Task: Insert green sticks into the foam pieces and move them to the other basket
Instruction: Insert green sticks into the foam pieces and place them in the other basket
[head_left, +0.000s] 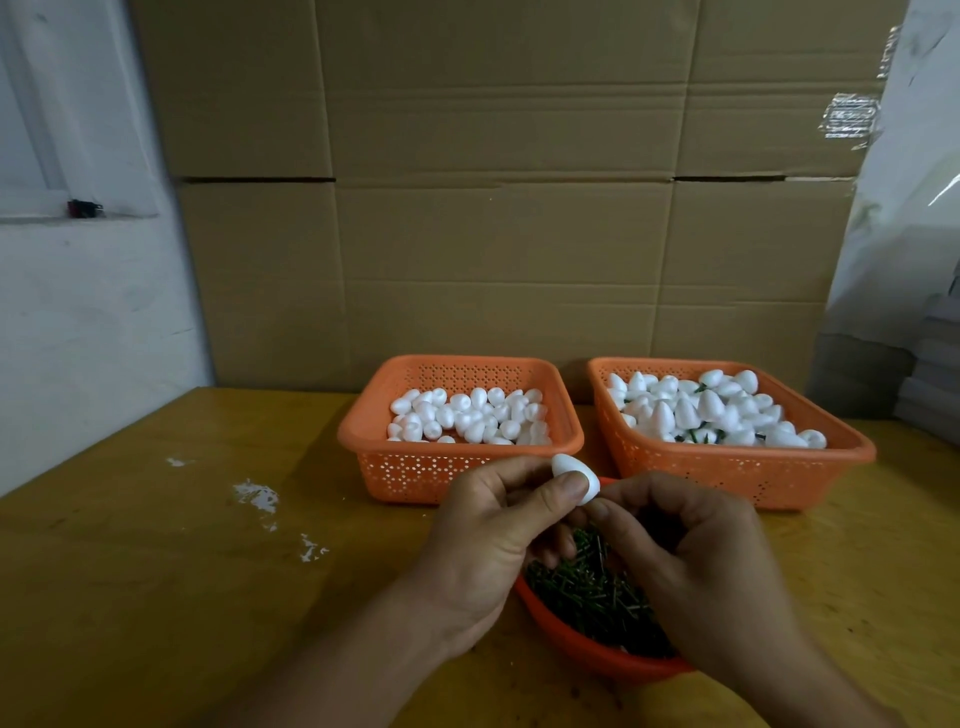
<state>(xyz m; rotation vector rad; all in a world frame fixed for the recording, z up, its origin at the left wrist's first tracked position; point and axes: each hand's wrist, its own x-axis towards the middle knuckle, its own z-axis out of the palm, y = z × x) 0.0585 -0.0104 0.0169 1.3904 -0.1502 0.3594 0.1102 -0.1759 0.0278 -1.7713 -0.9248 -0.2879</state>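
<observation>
Wood-coloured surface (156, 545) fills the lower part of my head view, with white flecks (257, 496) scattered on its left side. Behind it I see a wall of cardboard boxes (493, 208), a white wall (78, 312) to the left and clear plastic sheeting (914, 208) to the right.

Two orange baskets stand side by side at the back of the surface. I see the left basket (405, 473) holding plain white foam pieces (467, 415). The right basket (727, 467) holds a higher heap of foam pieces with bits of green showing among them (701, 434).

Nearer to me an orange bowl (582, 644) holds a pile of green sticks (587, 587), partly hidden by both hands.

My left hand (488, 535) pinches a single foam piece (574, 480) between thumb and fingers (558, 493), raised above the bowl and in front of the gap between the baskets. My right hand (696, 551) has its fingers curled, their tips meeting the lower end of that foam piece; I cannot tell whether they pinch a stick there.
</observation>
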